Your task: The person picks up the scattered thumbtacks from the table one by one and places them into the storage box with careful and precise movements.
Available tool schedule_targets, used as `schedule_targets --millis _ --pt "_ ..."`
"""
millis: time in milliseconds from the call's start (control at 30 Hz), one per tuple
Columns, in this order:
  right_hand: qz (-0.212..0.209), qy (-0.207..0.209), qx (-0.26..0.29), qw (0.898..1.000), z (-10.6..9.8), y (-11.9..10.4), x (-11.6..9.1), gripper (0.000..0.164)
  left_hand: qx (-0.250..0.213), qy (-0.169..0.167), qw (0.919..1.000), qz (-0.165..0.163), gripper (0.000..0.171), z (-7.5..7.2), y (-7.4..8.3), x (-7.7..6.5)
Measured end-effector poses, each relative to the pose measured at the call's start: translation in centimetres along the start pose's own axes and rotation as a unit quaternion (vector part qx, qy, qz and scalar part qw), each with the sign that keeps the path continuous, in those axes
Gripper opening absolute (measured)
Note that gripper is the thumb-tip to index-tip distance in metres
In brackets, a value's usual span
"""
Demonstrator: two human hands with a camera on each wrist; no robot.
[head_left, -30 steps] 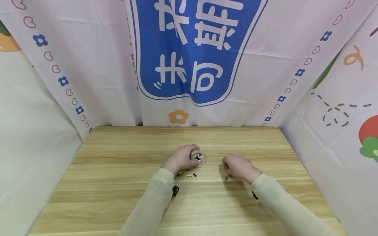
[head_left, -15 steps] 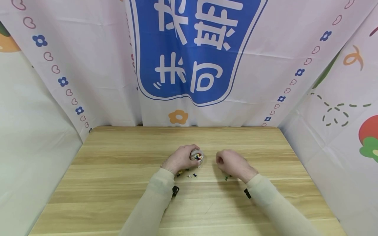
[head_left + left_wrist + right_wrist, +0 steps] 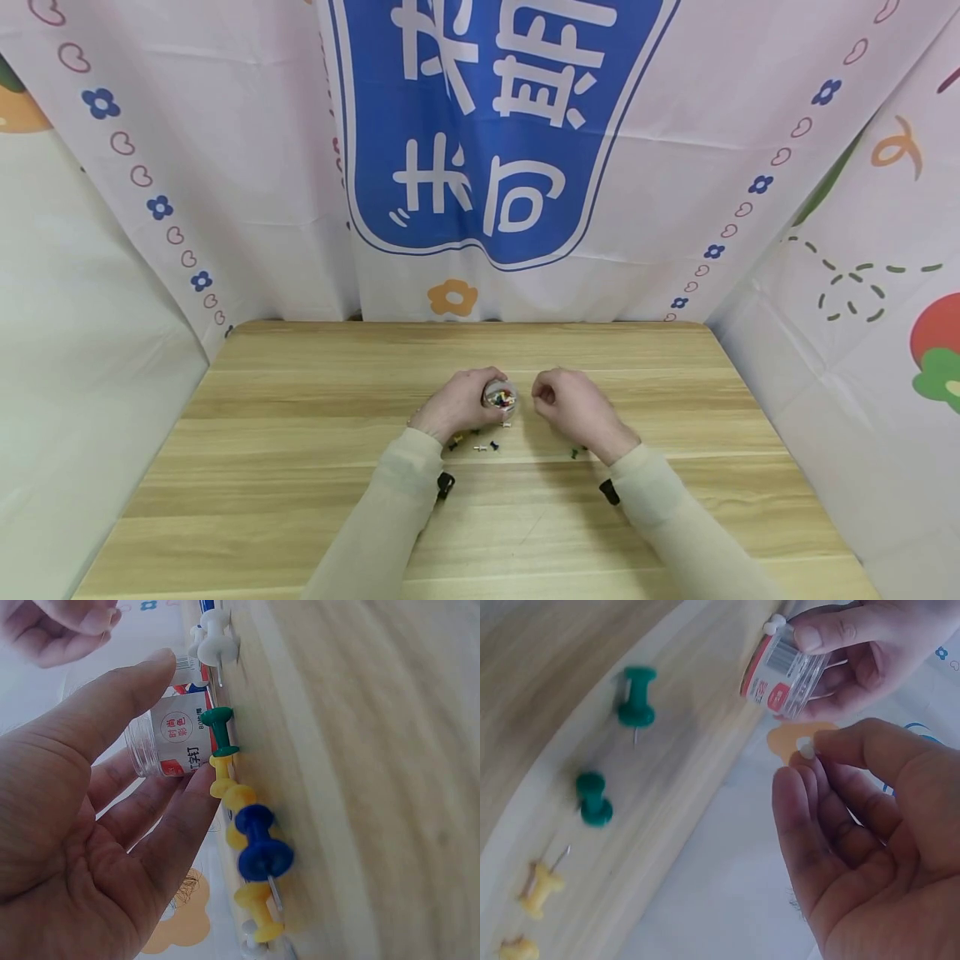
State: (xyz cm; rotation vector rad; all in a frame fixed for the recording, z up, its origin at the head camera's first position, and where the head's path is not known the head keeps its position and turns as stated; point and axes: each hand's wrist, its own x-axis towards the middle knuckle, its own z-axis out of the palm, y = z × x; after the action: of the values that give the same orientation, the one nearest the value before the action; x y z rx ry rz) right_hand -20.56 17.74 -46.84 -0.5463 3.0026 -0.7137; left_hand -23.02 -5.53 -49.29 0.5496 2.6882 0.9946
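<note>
My left hand [image 3: 457,404] grips a small clear round jar [image 3: 501,397] of colourful push pins, thumb on the near side and fingers behind. A printed label [image 3: 180,727] wraps the jar, which stands upright on the table. To its right, my right hand [image 3: 579,408] pinches a white push pin [image 3: 807,748] between thumb and fingertips, held a short way off the jar. Blue [image 3: 262,847], green [image 3: 218,731], yellow and white push pins lie loose below the left hand. Under the right wrist lie two green push pins [image 3: 637,697] and yellow ones [image 3: 541,889].
The wooden table [image 3: 300,500] reaches back to a hanging white cloth [image 3: 262,167] with a blue printed panel. More patterned cloth [image 3: 847,358] closes off both sides. A white push pin [image 3: 507,424] lies right beside the jar's front.
My right hand has moved left and farther back across the table, closer to the jar, leaving the green push pins behind. The left hand and jar have kept still.
</note>
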Motion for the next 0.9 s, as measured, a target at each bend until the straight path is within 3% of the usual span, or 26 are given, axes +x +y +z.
schedule_targets --millis 333,900 --pt "0.009 0.026 0.042 0.999 1.1 -1.2 0.6 0.004 0.002 -0.003 1.0 -0.002 0.051 0.0 0.0 0.0" --pt "0.013 0.021 0.074 0.997 2.7 -2.4 2.0 0.007 0.009 -0.005 0.9999 0.002 0.048 0.2 -0.4 0.2"
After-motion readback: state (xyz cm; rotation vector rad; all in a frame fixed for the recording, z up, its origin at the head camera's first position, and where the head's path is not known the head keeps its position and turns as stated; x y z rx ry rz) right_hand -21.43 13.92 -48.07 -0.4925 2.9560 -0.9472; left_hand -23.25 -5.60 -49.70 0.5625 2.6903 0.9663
